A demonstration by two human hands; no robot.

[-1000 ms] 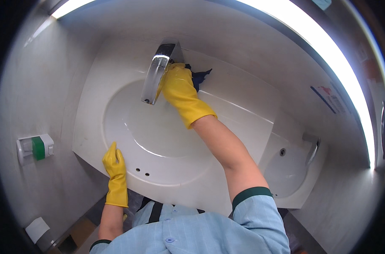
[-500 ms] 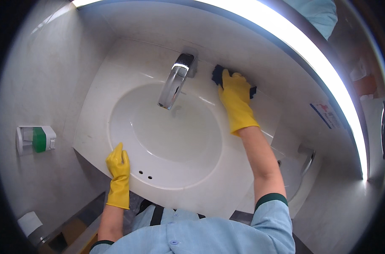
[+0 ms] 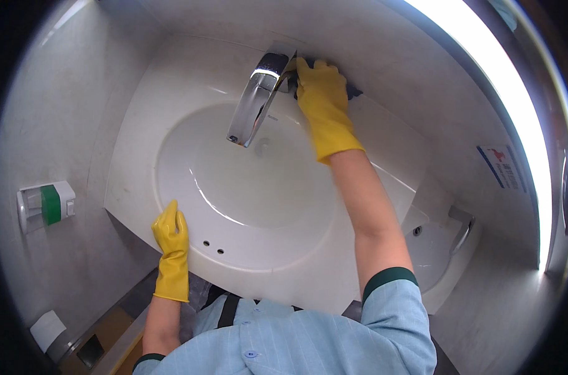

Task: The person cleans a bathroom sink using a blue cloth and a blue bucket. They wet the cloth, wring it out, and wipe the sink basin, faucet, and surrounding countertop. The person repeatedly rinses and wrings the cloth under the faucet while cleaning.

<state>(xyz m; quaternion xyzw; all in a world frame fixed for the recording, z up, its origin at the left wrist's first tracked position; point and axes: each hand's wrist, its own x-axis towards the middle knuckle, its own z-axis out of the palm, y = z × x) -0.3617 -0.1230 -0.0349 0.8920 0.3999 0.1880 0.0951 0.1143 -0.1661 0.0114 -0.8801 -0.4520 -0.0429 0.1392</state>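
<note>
My right hand [image 3: 322, 87], in a yellow rubber glove, presses a dark blue cloth [image 3: 354, 92] against the back of the white countertop [image 3: 134, 125]. It is close beside the base of the chrome faucet [image 3: 254, 100]. Most of the cloth is hidden under the glove. At the front left rim of the oval sink [image 3: 259, 262], my left hand [image 3: 171, 232] rests in a matching yellow glove. Its fingers are loosely extended with the thumb a little apart, and nothing shows in it.
A soap dispenser [image 3: 51, 205] with a green band hangs on the left wall. To the right stands a lower, smaller basin [image 3: 429, 250] with its own faucet [image 3: 462, 230]. A bright light strip [image 3: 515, 106] edges the mirror. A notice [image 3: 501, 167] sits on the back wall.
My right hand has slid the cloth left along the back of the counter, up beside the faucet. My left hand stays at the sink's front rim. The view has shifted slightly.
</note>
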